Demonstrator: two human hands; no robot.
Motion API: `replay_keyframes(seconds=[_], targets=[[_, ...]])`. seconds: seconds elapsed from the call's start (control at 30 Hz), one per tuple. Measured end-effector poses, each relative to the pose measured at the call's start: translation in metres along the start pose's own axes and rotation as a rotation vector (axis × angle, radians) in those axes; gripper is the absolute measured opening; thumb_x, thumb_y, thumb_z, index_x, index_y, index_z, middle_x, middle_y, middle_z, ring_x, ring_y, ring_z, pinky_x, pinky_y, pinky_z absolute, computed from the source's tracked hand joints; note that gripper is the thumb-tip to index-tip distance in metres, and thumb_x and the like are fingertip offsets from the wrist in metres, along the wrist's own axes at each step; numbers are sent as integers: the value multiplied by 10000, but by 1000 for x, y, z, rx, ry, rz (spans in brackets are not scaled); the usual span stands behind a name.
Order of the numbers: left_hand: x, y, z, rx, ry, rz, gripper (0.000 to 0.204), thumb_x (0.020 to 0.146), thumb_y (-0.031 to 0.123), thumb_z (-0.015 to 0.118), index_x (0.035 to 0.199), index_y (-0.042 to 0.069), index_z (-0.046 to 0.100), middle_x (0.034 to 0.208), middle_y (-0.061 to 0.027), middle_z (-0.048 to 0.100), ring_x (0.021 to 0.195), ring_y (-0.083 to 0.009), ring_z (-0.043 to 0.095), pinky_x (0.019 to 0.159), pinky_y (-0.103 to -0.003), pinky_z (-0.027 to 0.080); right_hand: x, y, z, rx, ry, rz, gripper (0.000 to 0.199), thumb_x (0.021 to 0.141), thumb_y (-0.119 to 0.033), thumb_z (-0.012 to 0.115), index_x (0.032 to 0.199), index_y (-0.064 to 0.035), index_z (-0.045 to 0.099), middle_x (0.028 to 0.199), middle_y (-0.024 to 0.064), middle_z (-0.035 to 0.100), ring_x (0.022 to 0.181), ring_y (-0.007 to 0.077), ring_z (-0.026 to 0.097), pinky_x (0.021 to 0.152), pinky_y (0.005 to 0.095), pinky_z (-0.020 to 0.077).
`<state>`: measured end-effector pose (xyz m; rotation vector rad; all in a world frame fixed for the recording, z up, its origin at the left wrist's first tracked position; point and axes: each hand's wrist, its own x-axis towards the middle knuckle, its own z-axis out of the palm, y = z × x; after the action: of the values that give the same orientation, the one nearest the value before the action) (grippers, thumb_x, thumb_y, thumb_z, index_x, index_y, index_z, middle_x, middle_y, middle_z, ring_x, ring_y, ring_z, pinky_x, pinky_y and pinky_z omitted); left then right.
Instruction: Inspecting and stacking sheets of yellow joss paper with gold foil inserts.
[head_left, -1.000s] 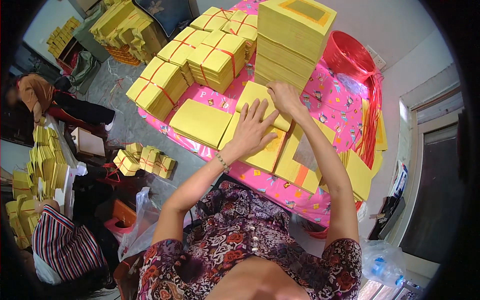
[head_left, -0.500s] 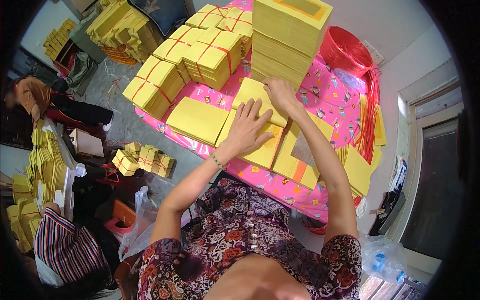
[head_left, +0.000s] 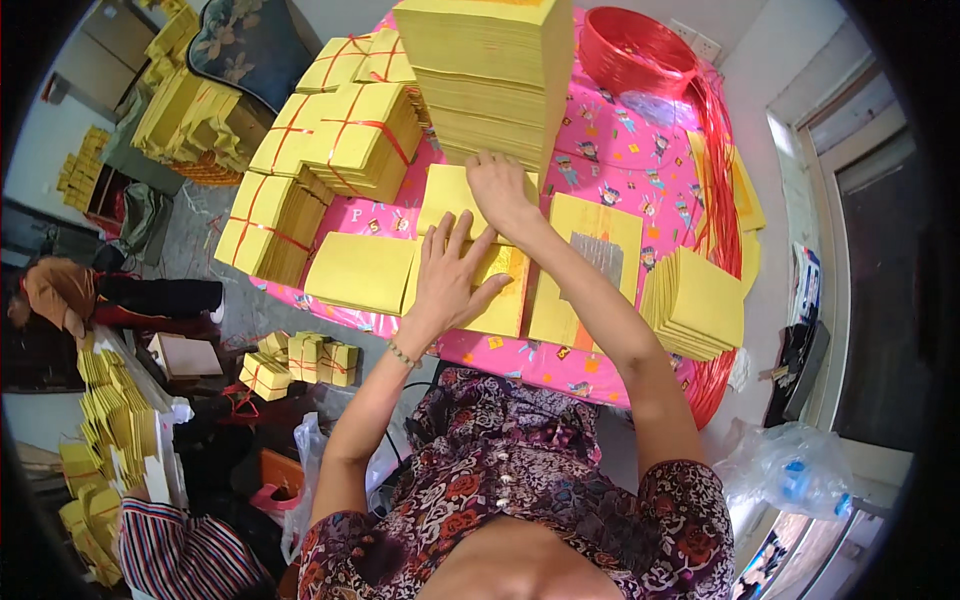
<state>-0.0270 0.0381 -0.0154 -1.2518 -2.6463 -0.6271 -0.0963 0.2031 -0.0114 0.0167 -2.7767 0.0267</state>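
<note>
A folded sheet of yellow paper (head_left: 445,195) lies at the middle of the table, over a pile of yellow sheets (head_left: 498,315) with a shiny gold patch. My left hand (head_left: 450,275) rests flat on it with the fingers spread. At its far side, my right hand (head_left: 503,198) is closed, the curled fingers pressed down on the paper's far part; the fingertips are partly hidden. Left of my hands lies a folded yellow stack (head_left: 362,272). Just to the right is another yellow pile (head_left: 545,310) with a silver patch (head_left: 598,258), partly under my right forearm.
A tall yellow paper stack (head_left: 480,90) stands right behind my hands. Bundles tied with red strips (head_left: 365,140) fill the table's left. A red coil of strips (head_left: 640,55) and fanned folded papers (head_left: 700,305) are at right. A person in stripes (head_left: 190,550) is at lower left.
The view has shifted, so the table sits further left. My right hand has gone from the paper's far right corner toward its middle, fingers more curled. My left hand stays spread on the paper.
</note>
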Motion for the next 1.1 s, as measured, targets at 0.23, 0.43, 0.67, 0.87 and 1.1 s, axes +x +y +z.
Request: replay_keyframes(seconds=[0.23, 0.43, 0.67, 0.87, 1.1], targets=[[4, 4, -5, -35, -12, 4, 656, 899, 528, 638, 1420, 143, 536, 1433, -254, 429, 1380, -456, 325, 1140, -556, 267, -5, 7, 9, 48, 44, 6, 169, 843, -105, 596, 990, -33, 634, 965, 144, 655, 938, 304, 672, 783, 431, 529], [2, 1, -5, -27, -17, 5, 655, 898, 530, 634, 1418, 142, 545, 1355, -257, 469, 1360, -460, 342, 1133, -556, 276, -5, 5, 13, 75, 105, -15, 159, 846, -104, 587, 989, -42, 623, 961, 135, 650, 920, 300, 662, 772, 429, 517], [1, 1, -7, -32, -12, 11, 731, 894, 538, 645, 1456, 108, 461, 1400, -277, 445, 1370, -473, 343, 1139, -568, 278, -6, 11, 10, 117, 87, -27, 169, 842, -83, 593, 1000, -28, 615, 968, 141, 642, 963, 322, 645, 804, 445, 512], [-4, -5, -5, -29, -19, 20, 764, 887, 547, 647, 1437, 54, 452, 1415, -273, 438, 1378, -475, 342, 1149, -581, 269, -37, 19, -34, 409, 333, -71, 156, 867, -82, 624, 1018, -42, 616, 1025, 136, 630, 971, 305, 648, 807, 445, 529], [-2, -3, -7, -28, -27, 23, 773, 881, 550, 650, 1439, 53, 451, 1421, -271, 433, 1385, -475, 335, 1153, -582, 264, -119, 35, -68, 654, 93, 458, 238, 917, -260, 697, 965, -41, 617, 890, 113, 632, 795, 266, 660, 688, 396, 520]])
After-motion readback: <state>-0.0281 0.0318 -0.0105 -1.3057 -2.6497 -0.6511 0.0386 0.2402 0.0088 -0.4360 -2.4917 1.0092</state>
